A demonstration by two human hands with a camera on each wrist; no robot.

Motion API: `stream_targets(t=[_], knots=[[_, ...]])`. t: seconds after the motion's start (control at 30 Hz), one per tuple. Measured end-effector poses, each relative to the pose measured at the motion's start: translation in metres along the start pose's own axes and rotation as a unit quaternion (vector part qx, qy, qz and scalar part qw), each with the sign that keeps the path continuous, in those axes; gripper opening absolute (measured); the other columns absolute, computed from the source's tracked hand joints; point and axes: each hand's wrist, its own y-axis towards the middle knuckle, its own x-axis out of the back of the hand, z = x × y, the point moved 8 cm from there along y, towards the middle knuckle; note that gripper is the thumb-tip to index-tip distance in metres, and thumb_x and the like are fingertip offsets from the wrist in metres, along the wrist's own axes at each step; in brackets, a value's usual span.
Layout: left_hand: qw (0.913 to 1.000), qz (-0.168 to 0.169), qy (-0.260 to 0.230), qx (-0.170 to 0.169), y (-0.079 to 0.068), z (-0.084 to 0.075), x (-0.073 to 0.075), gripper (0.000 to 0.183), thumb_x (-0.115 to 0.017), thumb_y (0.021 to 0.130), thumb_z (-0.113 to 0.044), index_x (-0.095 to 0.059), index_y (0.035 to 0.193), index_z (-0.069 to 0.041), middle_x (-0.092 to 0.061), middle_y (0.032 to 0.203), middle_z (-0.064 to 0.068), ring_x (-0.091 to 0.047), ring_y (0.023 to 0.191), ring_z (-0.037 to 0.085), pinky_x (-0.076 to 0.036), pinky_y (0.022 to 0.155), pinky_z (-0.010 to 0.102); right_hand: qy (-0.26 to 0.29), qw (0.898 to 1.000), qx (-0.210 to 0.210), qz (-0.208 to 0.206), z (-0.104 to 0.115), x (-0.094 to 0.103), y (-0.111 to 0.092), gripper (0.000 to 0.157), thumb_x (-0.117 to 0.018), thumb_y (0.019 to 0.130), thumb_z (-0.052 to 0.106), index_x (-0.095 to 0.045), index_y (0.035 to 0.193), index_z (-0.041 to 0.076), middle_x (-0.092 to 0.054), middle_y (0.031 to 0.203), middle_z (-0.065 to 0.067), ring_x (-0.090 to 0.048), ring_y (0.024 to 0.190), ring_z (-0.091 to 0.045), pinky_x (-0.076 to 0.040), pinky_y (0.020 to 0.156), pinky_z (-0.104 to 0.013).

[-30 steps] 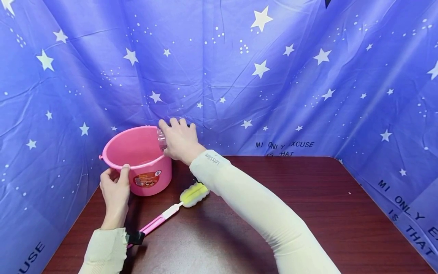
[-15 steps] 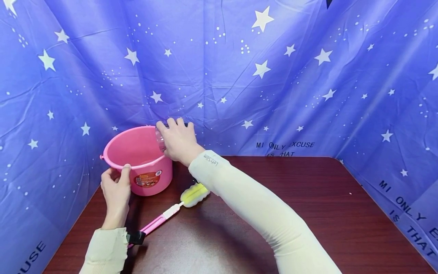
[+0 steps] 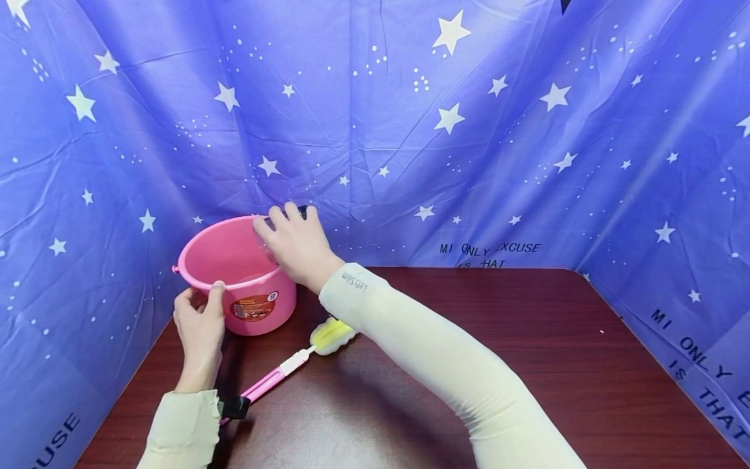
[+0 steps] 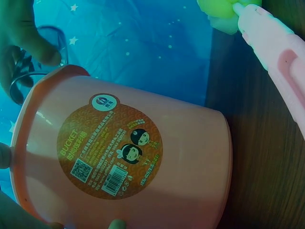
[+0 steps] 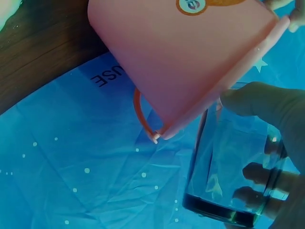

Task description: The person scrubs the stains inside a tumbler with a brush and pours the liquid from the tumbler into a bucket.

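A pink plastic bucket [image 3: 282, 303] with a round orange label stands at the back left of the table. My left hand [image 3: 199, 329] grips its near rim, thumb on the edge and fingers against the outside. Over the bucket's right rim, my right hand [image 3: 301, 247] holds a clear drinking glass [image 5: 233, 157], tilted with its mouth toward the bucket's inside. Thick glass shows at the base in the right wrist view. In the head view my fingers cover most of the glass. Whether any liquid runs from it I cannot tell.
A sponge bottle brush [image 3: 293, 363] with a pink and white handle lies on the dark wooden table [image 3: 527, 352], in front of the bucket. Its head is partly behind my right sleeve. A blue star-printed curtain [image 3: 363, 130] surrounds the table's back and sides.
My right hand has moved slightly left over the bucket's rim, and the glass has tipped further with it. My left hand and the bucket have stayed in place.
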Motion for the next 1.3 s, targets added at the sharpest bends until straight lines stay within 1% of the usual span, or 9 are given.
stream_targets(t=[0.2,0.4,0.6,0.73,0.87,1.0,1.13,1.23,1.3], knots=[[1.0,0.005,-0.001,0.005,0.0,0.001,0.0,0.057,-0.062,0.089,-0.031,-0.04,0.13,0.003,-0.041,0.114,0.0,-0.047,0.093,0.011,-0.041,0.076,0.02,-0.045,0.998,0.031,-0.043,0.01,0.003,-0.001,0.031,-0.046,0.098,0.031,-0.048,0.128,0.023,-0.052,0.117,-0.001,-0.046,0.107,-0.023,-0.038,0.081,-0.043],[1.0,0.003,0.0,0.006,0.0,0.0,-0.001,0.056,-0.062,0.089,-0.031,-0.04,0.129,0.002,-0.041,0.113,-0.001,-0.047,0.095,0.012,-0.041,0.077,0.02,-0.048,0.996,0.033,-0.064,0.011,0.004,-0.001,0.029,-0.044,0.098,0.03,-0.05,0.126,0.023,-0.053,0.115,-0.001,-0.047,0.106,-0.023,-0.038,0.08,-0.043],[0.9999,0.002,0.009,0.012,-0.001,0.001,0.0,0.057,-0.061,0.089,-0.033,-0.04,0.13,0.001,-0.04,0.117,0.001,-0.045,0.096,0.011,-0.04,0.078,0.021,-0.035,0.998,0.024,-0.045,0.008,0.001,-0.001,0.031,-0.047,0.097,0.033,-0.048,0.127,0.024,-0.051,0.115,-0.001,-0.047,0.105,-0.023,-0.039,0.08,-0.044],[0.9999,0.005,0.007,0.01,-0.001,0.001,0.0,0.058,-0.061,0.089,-0.033,-0.04,0.131,0.002,-0.039,0.119,0.003,-0.045,0.096,0.012,-0.04,0.078,0.022,-0.019,0.999,0.001,-0.028,0.002,-0.003,-0.002,0.034,-0.044,0.098,0.037,-0.046,0.13,0.025,-0.05,0.117,0.0,-0.045,0.109,-0.022,-0.039,0.081,-0.045],[0.9999,0.007,0.004,0.008,-0.002,0.0,0.0,0.057,-0.061,0.089,-0.032,-0.04,0.13,0.001,-0.04,0.118,0.003,-0.045,0.096,0.011,-0.041,0.078,0.021,-0.004,0.999,-0.02,-0.033,-0.004,-0.004,-0.004,0.035,-0.039,0.1,0.037,-0.045,0.132,0.024,-0.051,0.116,0.0,-0.046,0.11,-0.022,-0.04,0.079,-0.044],[0.9999,0.007,0.002,0.008,-0.002,0.0,0.0,0.056,-0.062,0.089,-0.032,-0.04,0.129,0.0,-0.04,0.118,0.003,-0.045,0.096,0.011,-0.041,0.078,0.021,0.021,0.998,-0.044,-0.032,-0.01,-0.007,-0.006,0.038,-0.047,0.097,0.036,-0.043,0.133,0.024,-0.05,0.117,0.0,-0.045,0.11,-0.022,-0.04,0.079,-0.044],[0.9999,0.01,0.0,0.011,-0.002,0.001,0.0,0.057,-0.062,0.089,-0.032,-0.039,0.13,0.0,-0.04,0.119,0.004,-0.045,0.098,0.013,-0.042,0.081,0.024,0.052,0.995,-0.073,-0.033,-0.018,-0.011,-0.009,0.057,-0.065,0.084,0.038,-0.04,0.133,0.024,-0.048,0.123,-0.003,-0.045,0.113,-0.023,-0.041,0.079,-0.045],[0.9998,0.011,0.004,0.015,-0.002,0.002,0.0,0.057,-0.062,0.09,-0.033,-0.039,0.13,-0.001,-0.04,0.12,0.003,-0.045,0.1,0.014,-0.043,0.083,0.026,0.071,0.993,-0.086,-0.041,-0.022,-0.011,-0.012,0.071,-0.073,0.076,0.042,-0.037,0.134,0.023,-0.047,0.126,-0.004,-0.045,0.114,-0.024,-0.044,0.077,-0.043],[0.9998,0.012,0.001,0.016,-0.002,0.003,0.0,0.056,-0.062,0.09,-0.033,-0.039,0.13,-0.002,-0.04,0.12,0.003,-0.045,0.101,0.015,-0.043,0.083,0.026,0.085,0.991,-0.092,-0.045,-0.025,-0.012,-0.014,0.077,-0.075,0.073,0.044,-0.035,0.136,0.022,-0.047,0.128,-0.005,-0.045,0.115,-0.024,-0.045,0.076,-0.042]])
